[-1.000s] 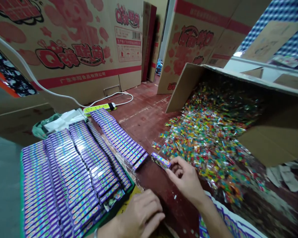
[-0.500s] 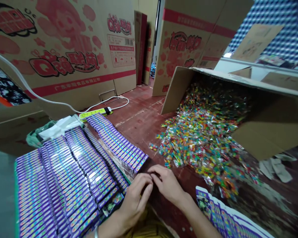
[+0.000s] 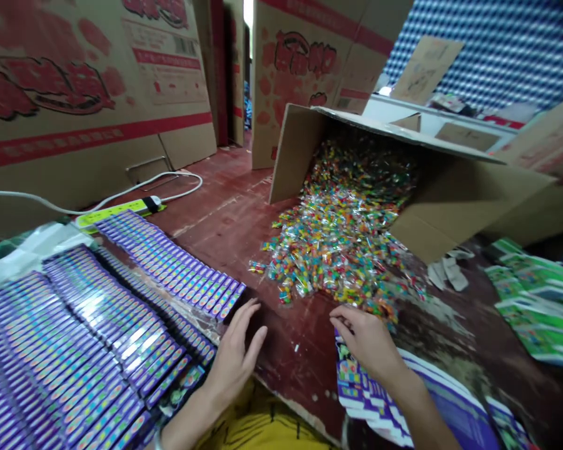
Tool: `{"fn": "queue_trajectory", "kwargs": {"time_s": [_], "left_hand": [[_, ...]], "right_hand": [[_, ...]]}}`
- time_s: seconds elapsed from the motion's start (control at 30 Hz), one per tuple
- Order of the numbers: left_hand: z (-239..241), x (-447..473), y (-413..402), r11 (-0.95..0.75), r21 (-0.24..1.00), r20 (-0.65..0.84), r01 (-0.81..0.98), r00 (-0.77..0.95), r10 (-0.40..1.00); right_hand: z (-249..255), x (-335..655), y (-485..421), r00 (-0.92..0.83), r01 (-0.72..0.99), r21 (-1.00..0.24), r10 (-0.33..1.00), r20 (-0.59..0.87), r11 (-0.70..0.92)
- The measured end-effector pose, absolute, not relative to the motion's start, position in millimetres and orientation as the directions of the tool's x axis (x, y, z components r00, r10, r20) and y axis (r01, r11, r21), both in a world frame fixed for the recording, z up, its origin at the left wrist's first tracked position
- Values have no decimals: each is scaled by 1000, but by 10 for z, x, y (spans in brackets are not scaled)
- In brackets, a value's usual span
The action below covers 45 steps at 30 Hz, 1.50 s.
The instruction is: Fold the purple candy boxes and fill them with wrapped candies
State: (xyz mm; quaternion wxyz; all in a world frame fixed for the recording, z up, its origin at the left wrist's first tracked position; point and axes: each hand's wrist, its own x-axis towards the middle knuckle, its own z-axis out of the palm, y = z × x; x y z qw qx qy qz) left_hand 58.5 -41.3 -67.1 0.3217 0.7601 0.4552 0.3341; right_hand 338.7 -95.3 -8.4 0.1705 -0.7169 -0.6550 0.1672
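The left hand (image 3: 233, 357) is held over the near middle of the worn, dark red wooden table (image 3: 244, 215), its thumb spread well away from the fingers, which lie close to one another; nothing shows in its grasp. Its fingertips are just beside the near end of a long row of slim purple cardboard boxes with multicoloured dots (image 3: 169, 265), standing pressed side by side and running toward the far left. To the left of that hand, many more such boxes are packed in dense rows (image 3: 82, 337) filling the near left corner. The right hand (image 3: 373, 345) is over the far left end of a fanned stack of flat purple-and-white printed cardboard sheets (image 3: 370, 406) at the near right; its fingers are curled and the thumb is near them, but whether they pinch a sheet I cannot tell. Beyond the right hand, a heap of small clear packets of brightly coloured sweets (image 3: 333, 247) spills toward the near side from a large brown cardboard box (image 3: 434, 231) lying on its side. Just right of the heap lie pale cloth-like pieces (image 3: 448, 274), and farther right a spread of flat green printed packaging (image 3: 537, 306). At the far left, a yellow-green power strip (image 3: 117, 214) with a white cable (image 3: 187, 190) lies in front of a large brown carton with red print (image 3: 178, 100).
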Motion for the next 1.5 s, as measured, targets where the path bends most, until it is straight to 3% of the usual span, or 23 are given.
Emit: {"fn": "queue_trajectory", "kwargs": {"time_s": [0.1, 0.27, 0.47, 0.63, 0.77, 1.0, 1.1, 1.17, 1.23, 1.37, 1.43, 1.5], "left_hand": [[-634, 751, -570, -493, 764, 240, 417, 525, 817], [-627, 1297, -825, -682, 679, 251, 273, 787, 564], [-652, 1798, -864, -681, 612, 150, 401, 787, 598], [-647, 1735, -854, -640, 660, 157, 395, 760, 630], [-508, 1628, -852, -600, 738, 205, 309, 744, 636], [-159, 1554, -762, -345, 923, 150, 168, 671, 726], [-60, 1443, -624, 25, 998, 23, -54, 735, 678], [-37, 1335, -541, 276, 948, -41, -161, 796, 604], [-44, 1222, -499, 424, 886, -79, -189, 839, 539], [-96, 1054, -518, 486, 869, -112, -95, 918, 380], [-129, 1015, -533, 459, 886, -137, -59, 913, 383], [-166, 1008, -535, 448, 892, -164, -56, 884, 438]], "right_hand": [[-106, 3568, -1091, 112, 887, -445, 992, -55, -124], [-259, 3719, -1162, 93, 918, -393, 993, 69, -59], [-325, 3690, -1106, 70, 913, -408, 992, 106, -21], [-204, 3716, -1182, 189, 791, -605, 976, 103, -89], [-36, 3590, -1217, 326, 493, -844, 944, -49, -214], [53, 3132, -1231, 396, 187, -953, 906, -151, -240], [-22, 3027, -1328, 316, 204, -964, 943, -102, -172], [-37, 3002, -1373, 215, 260, -961, 976, -35, -92], [14, 3003, -1380, 101, 285, -957, 994, -33, -61], [257, 3042, -1316, -203, 339, -910, 926, -319, -239], [340, 3071, -1276, -330, 407, -870, 843, -425, -279], [340, 3098, -1241, -263, 385, -878, 878, -401, -286]]}}
